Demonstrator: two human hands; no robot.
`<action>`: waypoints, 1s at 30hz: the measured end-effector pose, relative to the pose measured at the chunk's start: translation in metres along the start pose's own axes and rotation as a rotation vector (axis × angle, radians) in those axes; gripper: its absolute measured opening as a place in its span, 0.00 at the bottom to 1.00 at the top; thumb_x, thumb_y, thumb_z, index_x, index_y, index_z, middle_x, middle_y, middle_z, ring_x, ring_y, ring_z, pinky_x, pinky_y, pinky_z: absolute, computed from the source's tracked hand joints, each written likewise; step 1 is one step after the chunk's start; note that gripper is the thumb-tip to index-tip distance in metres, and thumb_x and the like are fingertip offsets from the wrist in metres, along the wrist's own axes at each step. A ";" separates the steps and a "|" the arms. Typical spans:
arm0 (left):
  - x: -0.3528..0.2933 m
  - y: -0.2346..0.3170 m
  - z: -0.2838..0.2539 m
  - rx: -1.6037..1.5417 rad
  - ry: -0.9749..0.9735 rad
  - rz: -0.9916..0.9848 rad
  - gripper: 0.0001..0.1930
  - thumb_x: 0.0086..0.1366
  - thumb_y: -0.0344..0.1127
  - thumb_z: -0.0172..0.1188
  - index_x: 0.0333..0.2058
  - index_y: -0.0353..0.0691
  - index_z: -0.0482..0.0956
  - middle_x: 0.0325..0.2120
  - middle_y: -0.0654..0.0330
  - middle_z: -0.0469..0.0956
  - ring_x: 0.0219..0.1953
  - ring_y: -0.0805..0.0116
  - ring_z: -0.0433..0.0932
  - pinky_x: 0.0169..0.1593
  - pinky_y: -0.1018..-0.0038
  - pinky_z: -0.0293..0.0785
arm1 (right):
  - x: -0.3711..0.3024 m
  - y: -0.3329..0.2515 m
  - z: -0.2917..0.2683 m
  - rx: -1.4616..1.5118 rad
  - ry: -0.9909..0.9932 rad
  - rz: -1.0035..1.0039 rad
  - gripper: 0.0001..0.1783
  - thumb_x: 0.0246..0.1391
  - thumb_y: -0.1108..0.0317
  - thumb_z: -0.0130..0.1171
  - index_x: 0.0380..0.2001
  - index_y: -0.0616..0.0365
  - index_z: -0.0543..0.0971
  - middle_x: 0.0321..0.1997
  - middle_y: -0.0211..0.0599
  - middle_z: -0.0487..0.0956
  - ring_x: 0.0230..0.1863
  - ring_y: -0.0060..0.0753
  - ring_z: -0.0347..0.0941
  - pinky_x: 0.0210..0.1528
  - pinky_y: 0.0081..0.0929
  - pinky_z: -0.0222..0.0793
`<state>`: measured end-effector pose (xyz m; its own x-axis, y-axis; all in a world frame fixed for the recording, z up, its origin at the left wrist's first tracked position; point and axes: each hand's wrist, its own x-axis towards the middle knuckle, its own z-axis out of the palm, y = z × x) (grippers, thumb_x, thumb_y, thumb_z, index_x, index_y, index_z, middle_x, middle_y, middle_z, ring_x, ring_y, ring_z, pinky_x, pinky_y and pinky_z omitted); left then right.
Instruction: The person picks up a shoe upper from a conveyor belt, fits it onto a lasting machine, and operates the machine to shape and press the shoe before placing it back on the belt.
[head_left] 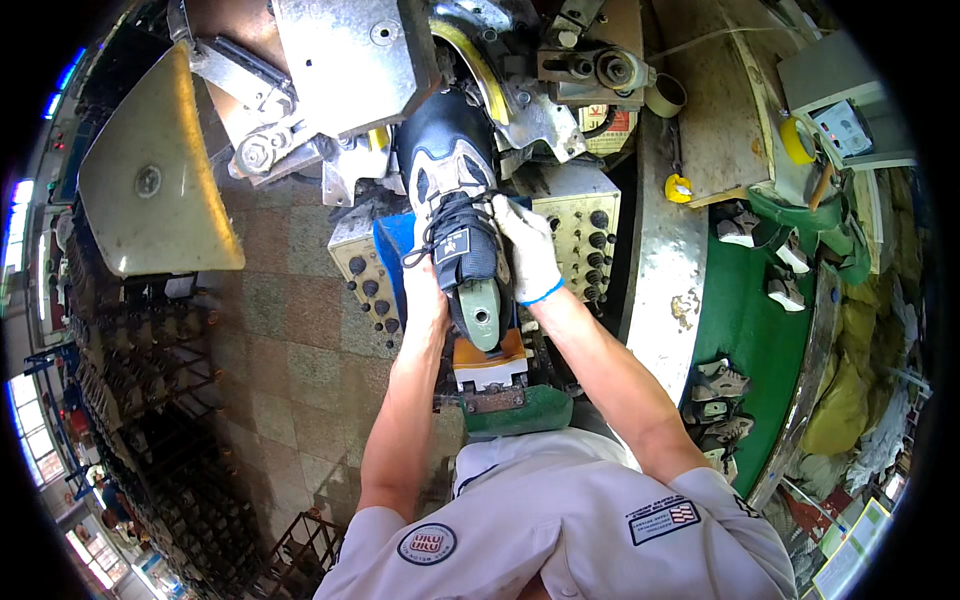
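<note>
A black and grey shoe upper (453,175) with black laces is pulled over a green shoe last (481,308), toe pointing away from me into a metal machine (360,60). My right hand (530,245), in a white glove with a blue cuff, is closed against the upper's right side by the laces. Along the left side, my left hand (424,275) grips the upper; its fingers are partly hidden behind the shoe. The last's heel end rests above an orange-brown pad (490,352) on a machine support.
Control boxes with black knobs (585,235) flank the machine. A pale curved panel (150,175) stands at left, above racks (150,430). On the right, several shoe uppers (722,380) lie on a green conveyor belt (735,300), beside a wooden bench (715,130) with yellow tape (797,140).
</note>
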<state>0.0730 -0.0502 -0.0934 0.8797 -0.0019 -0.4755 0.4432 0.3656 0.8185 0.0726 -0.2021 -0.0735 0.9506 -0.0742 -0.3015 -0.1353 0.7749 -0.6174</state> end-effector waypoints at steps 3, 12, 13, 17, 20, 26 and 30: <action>-0.001 0.016 -0.002 0.294 -0.119 0.134 0.17 0.76 0.39 0.45 0.47 0.33 0.79 0.37 0.60 0.82 0.35 0.74 0.79 0.40 0.75 0.76 | -0.002 0.009 0.004 0.064 0.000 -0.021 0.16 0.68 0.60 0.55 0.47 0.62 0.81 0.42 0.32 0.83 0.41 0.24 0.78 0.46 0.25 0.75; 0.001 0.031 0.000 0.156 -0.118 0.099 0.21 0.77 0.46 0.47 0.49 0.33 0.79 0.39 0.61 0.82 0.38 0.75 0.78 0.42 0.77 0.74 | 0.000 0.024 0.008 0.126 0.038 -0.057 0.16 0.68 0.60 0.54 0.46 0.61 0.81 0.41 0.31 0.83 0.40 0.22 0.78 0.46 0.23 0.74; 0.001 0.030 -0.001 0.176 -0.116 0.098 0.21 0.77 0.46 0.46 0.50 0.33 0.79 0.39 0.61 0.82 0.38 0.75 0.78 0.43 0.77 0.74 | 0.001 0.025 0.007 0.134 0.047 -0.058 0.16 0.68 0.59 0.54 0.46 0.61 0.81 0.41 0.31 0.83 0.40 0.22 0.77 0.46 0.23 0.74; 0.005 0.026 0.005 0.234 -0.108 0.174 0.20 0.78 0.45 0.47 0.50 0.34 0.79 0.40 0.61 0.81 0.40 0.76 0.77 0.45 0.77 0.74 | 0.002 0.023 -0.001 0.070 0.016 -0.064 0.17 0.68 0.57 0.54 0.43 0.61 0.82 0.40 0.32 0.83 0.39 0.21 0.77 0.43 0.23 0.74; 0.013 0.014 0.001 0.071 -0.183 0.189 0.19 0.78 0.42 0.45 0.49 0.33 0.79 0.39 0.62 0.81 0.39 0.76 0.77 0.45 0.78 0.73 | 0.008 0.027 -0.008 0.027 0.041 -0.067 0.16 0.68 0.58 0.54 0.38 0.59 0.83 0.36 0.30 0.82 0.34 0.20 0.76 0.39 0.22 0.74; 0.022 -0.014 -0.008 -0.042 -0.223 0.253 0.15 0.76 0.39 0.49 0.46 0.33 0.79 0.36 0.64 0.80 0.35 0.77 0.76 0.40 0.78 0.74 | 0.005 0.011 0.012 -0.220 0.162 -0.108 0.17 0.70 0.59 0.51 0.33 0.59 0.82 0.29 0.25 0.80 0.27 0.16 0.72 0.30 0.19 0.69; 0.006 -0.003 0.010 -0.232 -0.238 0.160 0.13 0.75 0.35 0.49 0.44 0.33 0.80 0.35 0.63 0.81 0.34 0.75 0.78 0.38 0.77 0.76 | 0.003 0.001 0.004 -0.317 0.135 -0.095 0.17 0.68 0.58 0.54 0.38 0.61 0.83 0.34 0.29 0.83 0.32 0.18 0.76 0.35 0.20 0.73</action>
<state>0.0783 -0.0607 -0.0952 0.9623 -0.1337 -0.2368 0.2697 0.5801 0.7686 0.0761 -0.1988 -0.0718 0.9202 -0.2354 -0.3126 -0.1486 0.5287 -0.8357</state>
